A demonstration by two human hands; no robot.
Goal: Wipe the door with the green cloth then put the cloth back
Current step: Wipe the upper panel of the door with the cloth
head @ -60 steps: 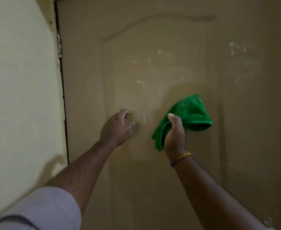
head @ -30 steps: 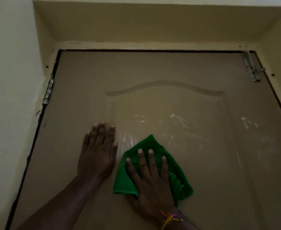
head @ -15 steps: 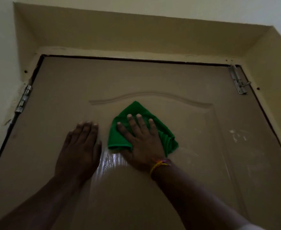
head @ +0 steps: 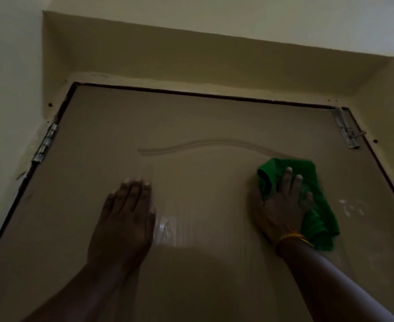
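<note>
A tan panelled door (head: 191, 122) fills the view, seen from below near its top. My right hand (head: 282, 205) presses the green cloth (head: 317, 219) flat against the door at the upper right of the arched panel, fingers spread over it. The cloth bunches above and to the right of the hand. My left hand (head: 126, 219) rests flat on the door at the panel's left, fingers together, holding nothing. A wet shine (head: 165, 226) shows beside the left hand. White smudges (head: 352, 206) remain right of the cloth.
A metal hinge (head: 46, 142) sits on the door's upper left edge and a sliding bolt latch (head: 347, 129) at its upper right. Cream walls (head: 10, 89) and a recessed lintel (head: 191, 54) frame the door closely on the left, top and right.
My right hand has slid the cloth from the panel's upper left across to its upper right. The left hand stays flat on the door. The view has tilted further upward.
</note>
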